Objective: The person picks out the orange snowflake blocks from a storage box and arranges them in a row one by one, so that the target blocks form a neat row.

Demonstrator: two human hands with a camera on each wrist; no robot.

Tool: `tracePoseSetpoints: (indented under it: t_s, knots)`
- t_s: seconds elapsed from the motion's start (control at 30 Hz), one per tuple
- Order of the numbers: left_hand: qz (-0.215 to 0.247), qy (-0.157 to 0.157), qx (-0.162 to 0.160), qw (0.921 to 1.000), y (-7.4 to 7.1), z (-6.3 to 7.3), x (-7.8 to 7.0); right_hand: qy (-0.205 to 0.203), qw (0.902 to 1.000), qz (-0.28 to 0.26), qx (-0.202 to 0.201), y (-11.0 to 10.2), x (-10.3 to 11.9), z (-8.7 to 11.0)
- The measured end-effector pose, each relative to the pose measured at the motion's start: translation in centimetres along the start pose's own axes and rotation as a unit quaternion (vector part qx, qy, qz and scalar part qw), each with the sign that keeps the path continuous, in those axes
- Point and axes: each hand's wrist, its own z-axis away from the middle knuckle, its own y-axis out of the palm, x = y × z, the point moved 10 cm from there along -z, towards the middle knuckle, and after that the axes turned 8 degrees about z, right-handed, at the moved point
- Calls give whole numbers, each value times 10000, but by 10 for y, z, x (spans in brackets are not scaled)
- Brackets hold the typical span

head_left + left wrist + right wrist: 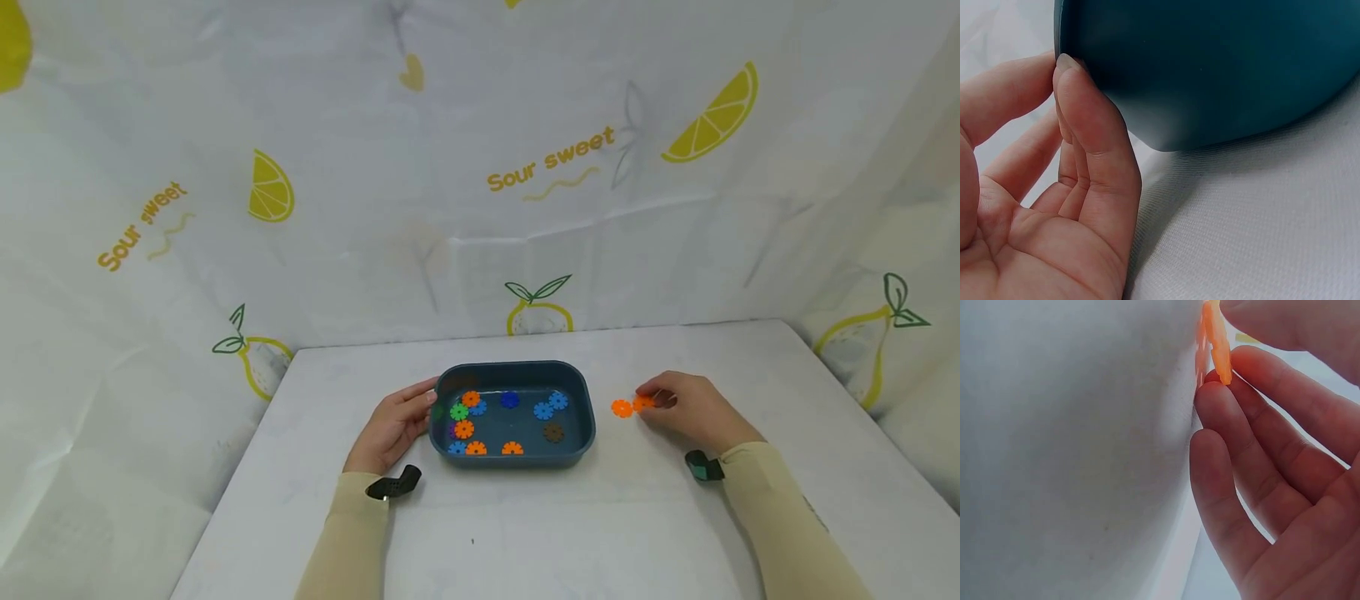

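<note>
A dark teal plastic basin (517,461) stands on the white table, holding several small notched discs in orange, blue, green, purple and brown. My left hand (392,423) holds the basin's left end, thumb and fingertips at its rim; in the left wrist view the fingers (1100,125) meet the teal wall (1210,81). To the right of the basin, my right hand (692,408) pinches an orange notched disc (642,403) close to the table. Another orange disc (622,408) lies just left of it. The right wrist view shows the pinched disc (1217,347) nearly edge-on by the fingertips.
A white sheet (420,208) printed with lemons and words hangs behind the table (570,533) and along its sides. Dark wrist-worn devices, a black one (393,483) on the left and a greenish one (703,467) on the right, sit by the sleeve cuffs.
</note>
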Motion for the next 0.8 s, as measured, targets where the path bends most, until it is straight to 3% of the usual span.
tracePoseSetpoints:
  t_s: [0.17, 0.37, 0.67, 0.8]
  knots:
    - [26, 112, -30, 9999, -3, 0, -2, -31, 9999, 39, -89, -10, 4, -1]
    - [-101, 79, 104, 9999, 3, -3, 0, -263, 9996, -58, -103, -21, 20, -1]
    - [-157, 118, 78, 9998, 3, 0, -4, -1129, 9933, 223, 77, -37, 104, -37]
    - [-251, 191, 49, 9995, 1, 0, -5, -1580, 9862, 107, 488, -27, 143, -50]
